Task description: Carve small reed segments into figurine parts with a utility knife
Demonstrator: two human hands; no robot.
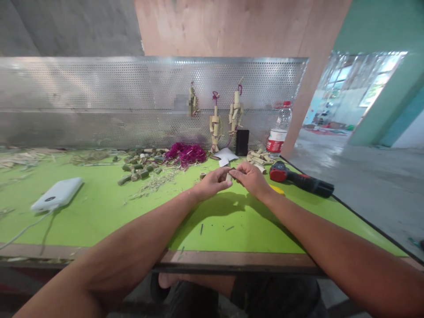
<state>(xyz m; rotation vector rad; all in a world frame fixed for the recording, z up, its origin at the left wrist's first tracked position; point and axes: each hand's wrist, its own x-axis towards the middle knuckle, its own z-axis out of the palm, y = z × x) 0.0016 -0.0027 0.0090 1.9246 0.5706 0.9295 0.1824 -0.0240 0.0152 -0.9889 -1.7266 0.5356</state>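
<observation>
Both hands meet above the green tabletop [212,232]. My left hand [212,183] is closed, its fingers and thumb pinching a short pale bamboo piece [229,177]. Against the top of that piece my right hand [252,179] is closed too, thumb and fingers pressed together. A small dark edge shows at its fingertips, too small to name. Behind the left hand stands a short cut bamboo ring [202,176]. A yellow tool handle [277,190] lies partly hidden by the right wrist.
Bamboo figures [215,128] hang by a perforated metal panel [132,97]. Purple string [185,154], bamboo offcuts [137,171], a phone-like black block [242,142] and a plastic bottle [277,132] line the back. A cordless drill [301,180] lies right, a white power bank [58,194] left.
</observation>
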